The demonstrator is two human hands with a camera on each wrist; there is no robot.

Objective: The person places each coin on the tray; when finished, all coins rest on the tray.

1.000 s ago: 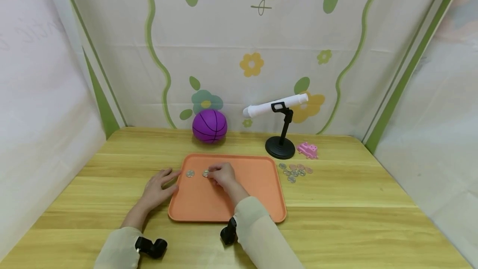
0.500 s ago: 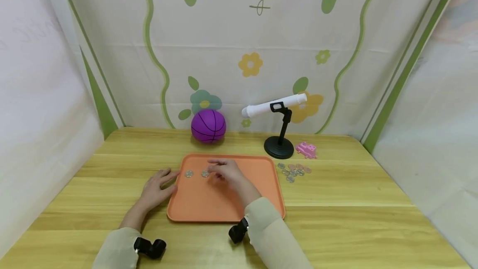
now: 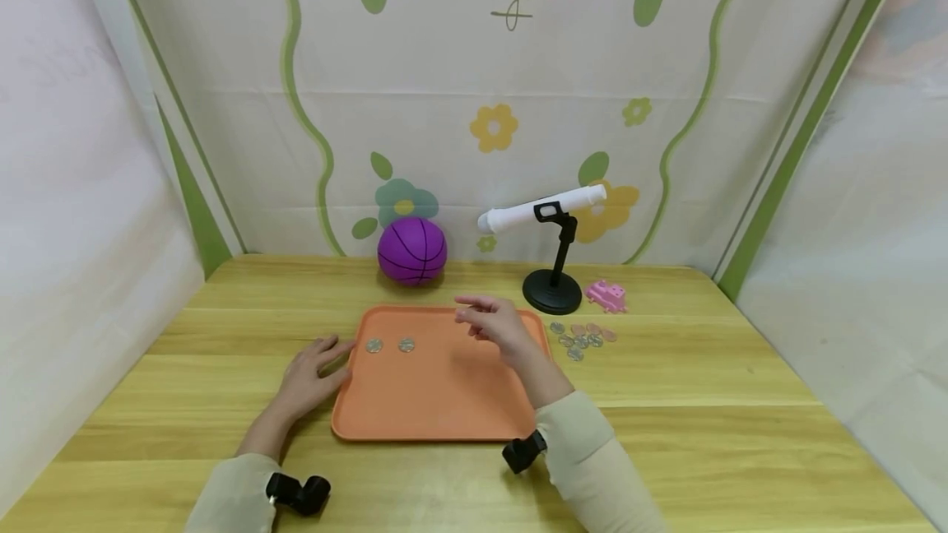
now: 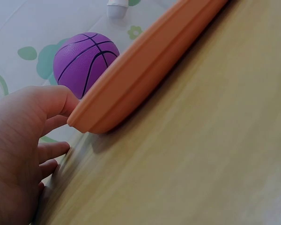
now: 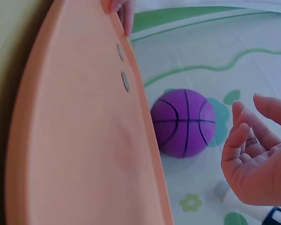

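An orange tray (image 3: 433,401) lies on the wooden table. Two silver coins, a left coin (image 3: 374,345) and a second coin (image 3: 406,345), sit apart from each other in its upper left part. My left hand (image 3: 307,377) rests at the tray's left edge, thumb and index finger at the rim and the other fingers spread. Above the right half of the tray hovers my right hand (image 3: 502,331); its fingers are loosely bent, and the right wrist view shows nothing held in that hand (image 5: 260,154). A scatter of silver and copper-coloured coins (image 3: 581,341) lies just right of the tray.
Behind the tray stands a purple basketball (image 3: 412,251). A white microphone (image 3: 544,209) is held in a black stand (image 3: 552,292) at the back, with a small pink toy (image 3: 606,295) beside its base. A patterned cloth (image 3: 415,105) hangs behind the table.
My right hand has let go of the second coin on the tray, lifted, and moved right, with nothing held. The left hand stays at the tray's edge.
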